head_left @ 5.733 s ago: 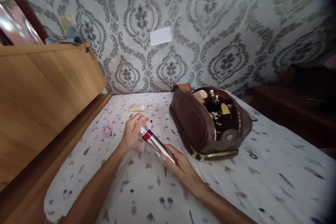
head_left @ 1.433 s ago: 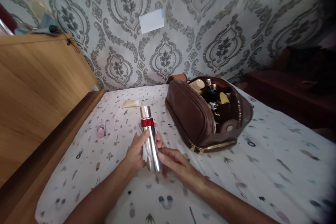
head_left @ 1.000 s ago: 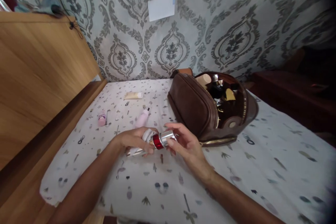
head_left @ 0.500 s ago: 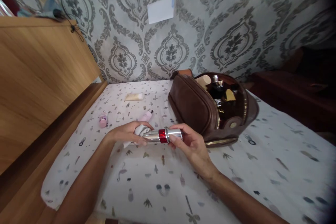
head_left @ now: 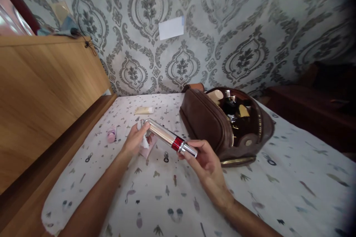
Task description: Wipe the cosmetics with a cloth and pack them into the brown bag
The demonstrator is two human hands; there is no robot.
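A silver tube with a red band (head_left: pixel 164 134) slants down to the right between my two hands. My right hand (head_left: pixel 204 161) pinches its right end, just past the band. My left hand (head_left: pixel 135 139) is closed on a crumpled white tissue (head_left: pixel 144 141), which touches the tube's upper left end. Behind and below the tissue, a pink tube (head_left: pixel 147 150) lies on the patterned white cloth, partly hidden by the left hand.
An open brown bag (head_left: pixel 205 120) filled with cosmetics stands at the right rear. A cream tube (head_left: pixel 144 110) and a pink bottle (head_left: pixel 111 134) lie on the cloth (head_left: pixel 155 200). A wooden cabinet (head_left: pixel 50 89) borders the left side.
The silver tube has tilted, its left end now raised. My left hand has moved up and left with the tissue, and more of the tube shows. The camera view has shifted slightly upward.
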